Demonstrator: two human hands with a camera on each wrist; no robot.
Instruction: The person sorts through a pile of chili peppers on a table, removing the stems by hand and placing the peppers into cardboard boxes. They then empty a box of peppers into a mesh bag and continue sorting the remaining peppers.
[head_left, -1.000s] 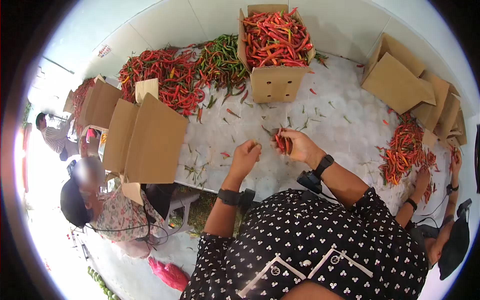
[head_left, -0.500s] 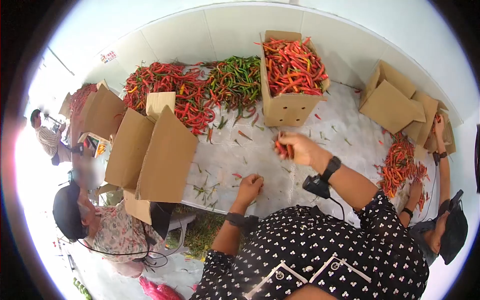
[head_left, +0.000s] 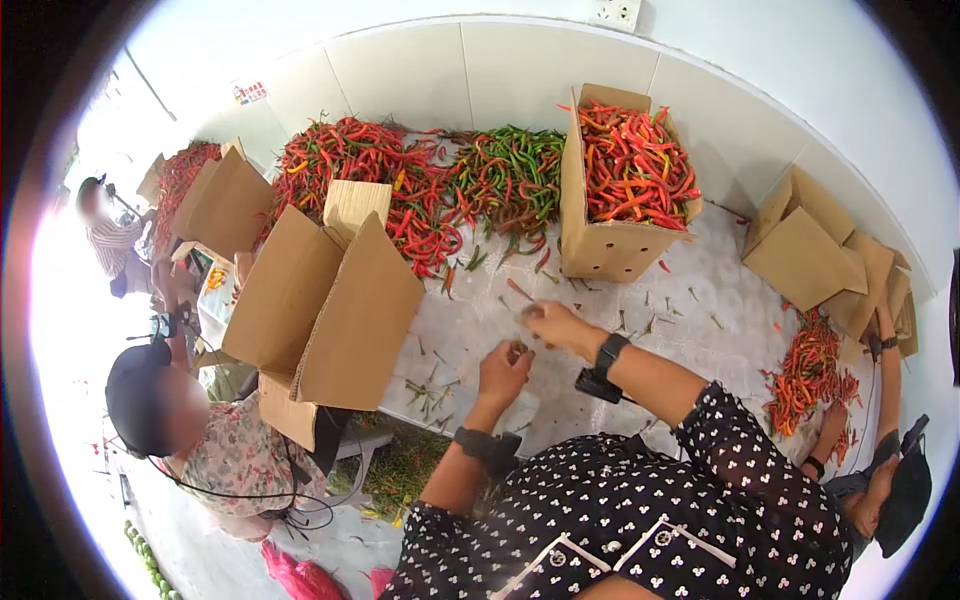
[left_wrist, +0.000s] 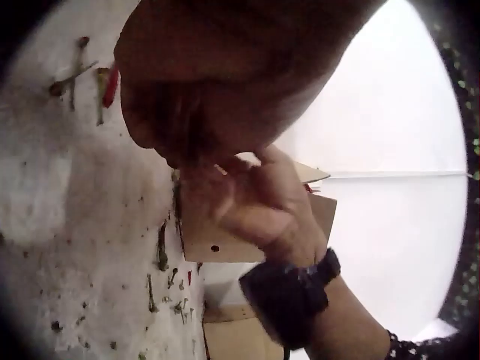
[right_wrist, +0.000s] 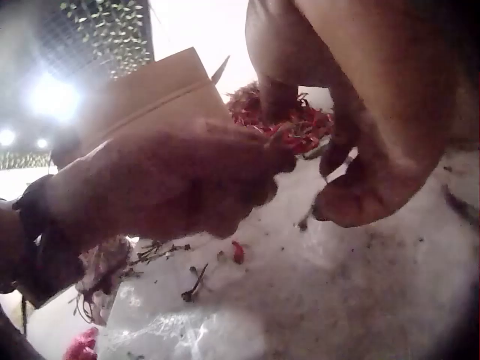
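Note:
In the head view my left hand is above the table with fingers curled toward the thumb; no chili shows in it. Just beyond and to its right, my right hand is blurred, palm down, with bent fingers reaching toward the left fingertips. In the right wrist view the right thumb and fingers come close together, and a thin stem shows right by the thumb tip. I cannot tell what the right hand holds. A loose red chili lies just beyond the right fingertips. Cut stems are scattered left of the hands.
A cardboard box heaped with red chilies stands at the back. Piles of red chilies and green chilies lie left of it. An open carton stands left; more cartons and a chili heap lie right. People work on both sides.
My right hand, with red chilies showing in it earlier, has come back toward the left hand, and those chilies are out of sight. The left hand stays in about the same place. The head view has shifted.

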